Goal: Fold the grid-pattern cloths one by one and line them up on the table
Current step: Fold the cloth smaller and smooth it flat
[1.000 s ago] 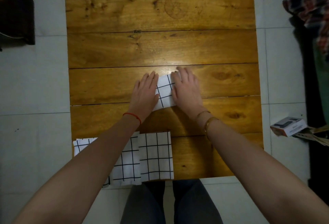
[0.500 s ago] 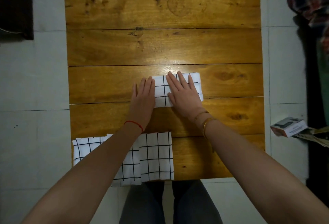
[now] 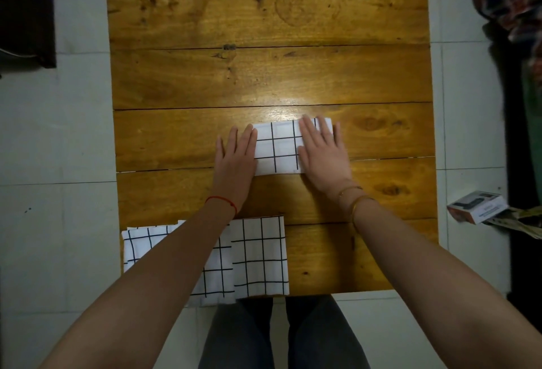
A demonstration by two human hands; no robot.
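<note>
A white cloth with a black grid (image 3: 278, 148), folded into a narrow strip, lies flat in the middle of the wooden table (image 3: 264, 75). My left hand (image 3: 234, 157) rests palm down on its left end, fingers together. My right hand (image 3: 322, 154) presses flat on its right end, fingers slightly spread. Neither hand grips the cloth. Two folded grid cloths lie side by side at the table's near left edge: one (image 3: 259, 254) fully visible, the other (image 3: 146, 239) partly hidden under my left forearm.
A small white and orange box (image 3: 476, 207) sits on the tiled floor right of the table. Dark patterned fabric (image 3: 510, 2) hangs at the far right. A dark object (image 3: 26, 17) stands at the upper left. My legs show below the table's near edge.
My hands have slid apart along the folded cloth, the right hand moving right to its end, uncovering the cloth's middle. The two cloths at the near edge have not moved.
</note>
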